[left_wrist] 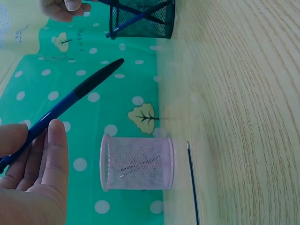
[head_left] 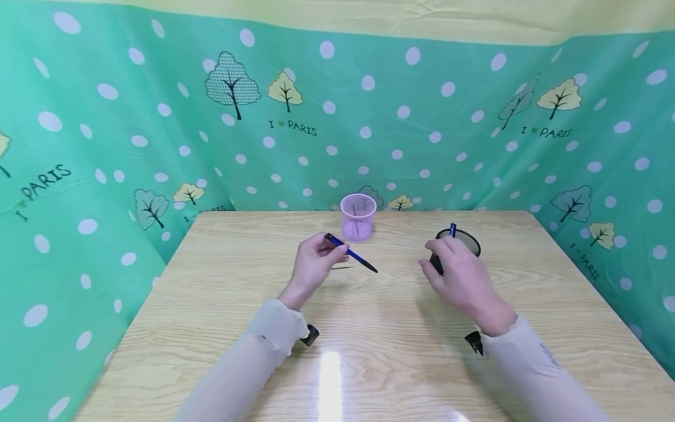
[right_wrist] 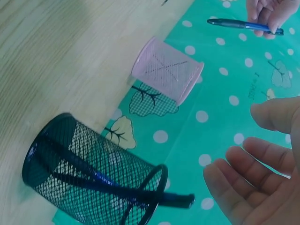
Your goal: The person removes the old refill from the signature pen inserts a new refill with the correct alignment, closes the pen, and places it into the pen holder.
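Note:
My left hand (head_left: 312, 264) pinches a blue pen (head_left: 360, 258) with a black front end between thumb and fingers, held above the table. Under that hand lies a pen refill (left_wrist: 193, 183), thin and dark with a metallic tip. At the right, my right hand (head_left: 464, 278) is beside a black mesh pen holder (right_wrist: 56, 123), partly hiding it in the head view. Its fingers are parted and hold nothing in the right wrist view. Two dark pens (right_wrist: 176, 200) lean inside the black holder, one poking above the rim.
A pink mesh pen holder (head_left: 347, 227) stands near the back edge, between the hands and farther off. Thin dark sticks show through its mesh. The wooden table (head_left: 221, 305) ends at a green dotted curtain (head_left: 295, 158), which also runs along both sides.

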`<state>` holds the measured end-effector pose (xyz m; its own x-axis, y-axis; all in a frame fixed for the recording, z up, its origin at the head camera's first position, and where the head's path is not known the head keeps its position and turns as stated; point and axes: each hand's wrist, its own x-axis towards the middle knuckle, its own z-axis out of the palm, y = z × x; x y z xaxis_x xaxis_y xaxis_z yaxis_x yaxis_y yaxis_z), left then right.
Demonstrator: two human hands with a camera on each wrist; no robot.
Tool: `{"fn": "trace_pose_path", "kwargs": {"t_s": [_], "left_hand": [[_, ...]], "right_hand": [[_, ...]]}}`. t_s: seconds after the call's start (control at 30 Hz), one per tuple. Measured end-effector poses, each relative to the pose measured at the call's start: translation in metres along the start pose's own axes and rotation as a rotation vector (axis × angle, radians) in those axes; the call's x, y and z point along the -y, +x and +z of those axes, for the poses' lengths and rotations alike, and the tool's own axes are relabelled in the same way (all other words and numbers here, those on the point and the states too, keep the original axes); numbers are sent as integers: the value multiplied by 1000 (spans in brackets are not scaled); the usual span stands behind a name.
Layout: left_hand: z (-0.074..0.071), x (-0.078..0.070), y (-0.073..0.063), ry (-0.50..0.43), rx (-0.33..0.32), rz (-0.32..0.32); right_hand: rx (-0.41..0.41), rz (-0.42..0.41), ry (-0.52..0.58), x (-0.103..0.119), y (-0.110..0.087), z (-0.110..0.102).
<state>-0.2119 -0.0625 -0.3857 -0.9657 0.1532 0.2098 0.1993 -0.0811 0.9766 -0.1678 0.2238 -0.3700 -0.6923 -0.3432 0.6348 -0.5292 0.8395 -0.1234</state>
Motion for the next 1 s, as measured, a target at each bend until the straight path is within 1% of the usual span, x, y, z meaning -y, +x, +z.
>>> {"fn": "trace_pose_path", "kwargs": {"t_s": [0.17,0.6,0.87,1.0], "left_hand": [[2,1,2,-11,2,15],[6,0,6,7,7,32],[8,-1,7,7,0,6],[9,-1,7,-10,-1,5]], "right_hand": [[-18,17,0,-8,-2,-4],[-29,87,14,-31,-8,-14],[16,148,27,-46,-16,-20],[38,202,47,-51,-19,-21]]}}
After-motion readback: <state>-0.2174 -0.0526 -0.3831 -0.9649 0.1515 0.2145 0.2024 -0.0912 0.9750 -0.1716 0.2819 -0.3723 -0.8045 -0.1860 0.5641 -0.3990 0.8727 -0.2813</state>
